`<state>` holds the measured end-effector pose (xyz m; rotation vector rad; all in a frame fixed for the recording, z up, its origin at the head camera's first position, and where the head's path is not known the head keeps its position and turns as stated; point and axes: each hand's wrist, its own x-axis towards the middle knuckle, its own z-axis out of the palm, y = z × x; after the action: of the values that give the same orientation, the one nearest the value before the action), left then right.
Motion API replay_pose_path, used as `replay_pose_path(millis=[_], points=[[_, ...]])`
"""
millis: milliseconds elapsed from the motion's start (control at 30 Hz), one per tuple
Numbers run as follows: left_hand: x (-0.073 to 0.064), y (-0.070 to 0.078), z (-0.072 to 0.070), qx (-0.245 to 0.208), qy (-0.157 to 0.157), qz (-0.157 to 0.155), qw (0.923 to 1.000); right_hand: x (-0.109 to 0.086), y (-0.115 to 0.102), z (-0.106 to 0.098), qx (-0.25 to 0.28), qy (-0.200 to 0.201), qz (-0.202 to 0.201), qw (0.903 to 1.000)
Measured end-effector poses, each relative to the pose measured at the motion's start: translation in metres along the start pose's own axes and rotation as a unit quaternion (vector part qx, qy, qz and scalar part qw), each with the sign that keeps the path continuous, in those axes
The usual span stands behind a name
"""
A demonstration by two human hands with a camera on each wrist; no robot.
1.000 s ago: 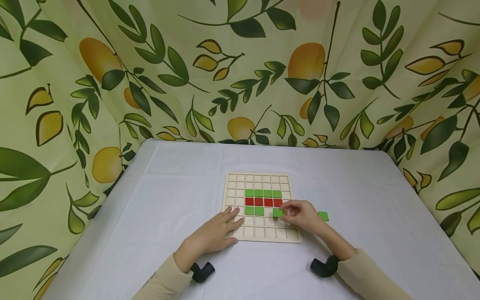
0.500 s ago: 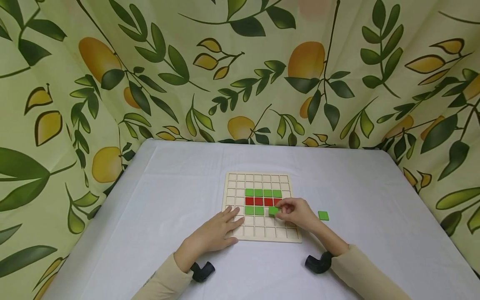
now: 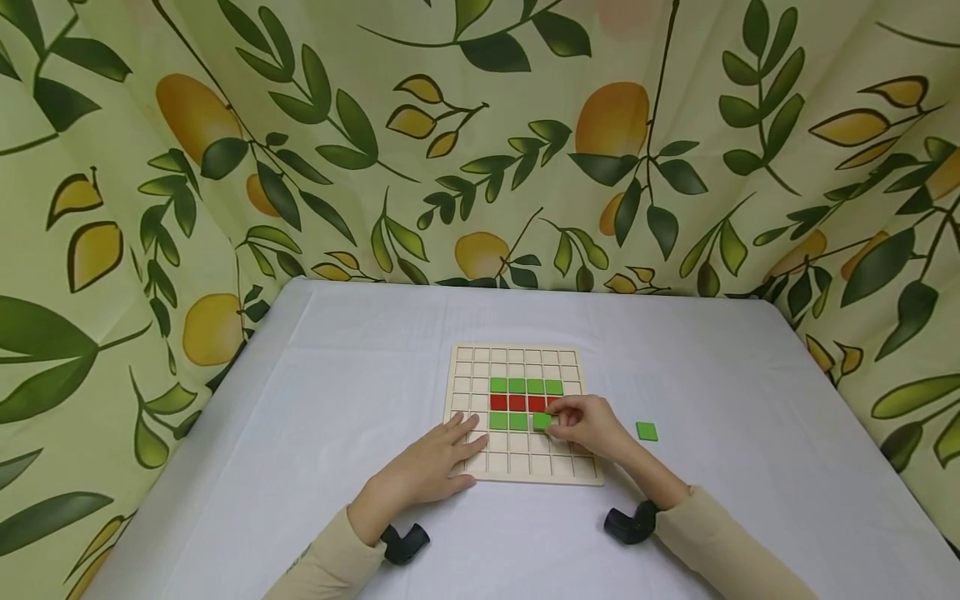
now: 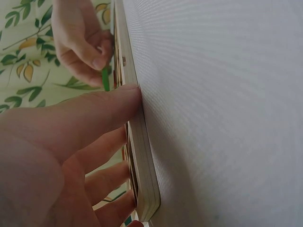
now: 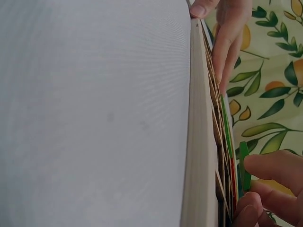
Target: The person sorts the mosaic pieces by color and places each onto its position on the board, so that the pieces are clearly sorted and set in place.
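A square wooden grid board (image 3: 510,467) lies on the white-covered table. In its cells sit a back row of green tiles (image 3: 517,386), a row of red tiles (image 3: 517,403) in front of it, and two green tiles (image 3: 508,421) in front of those. My right hand (image 3: 596,425) pinches another green tile (image 5: 244,165) between thumb and fingers, tilted close over the cell right of that pair. My left hand (image 3: 431,462) rests with spread fingers on the board's left front part, its thumb (image 4: 118,101) against the front edge.
One loose green tile (image 3: 647,432) lies on the table (image 3: 720,375) right of the board. A leaf-and-fruit patterned curtain (image 3: 480,150) hangs behind and beside the table. Black curved pieces (image 3: 632,523) are worn at both wrists.
My right hand has moved left over the board, carrying the pinched green tile toward the two green tiles in the front row. My left hand has stayed in place.
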<state>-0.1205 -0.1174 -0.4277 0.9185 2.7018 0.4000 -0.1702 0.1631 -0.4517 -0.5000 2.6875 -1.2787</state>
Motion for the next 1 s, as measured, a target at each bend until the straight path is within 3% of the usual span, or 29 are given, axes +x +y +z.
replay_pose_path(millis=[1000], points=[[0.0000,-0.0013,0.0011,0.008,0.002,0.001,1.0000,0.0046,-0.0048,0.0039,-0.041,-0.002,0.008,0.9991]])
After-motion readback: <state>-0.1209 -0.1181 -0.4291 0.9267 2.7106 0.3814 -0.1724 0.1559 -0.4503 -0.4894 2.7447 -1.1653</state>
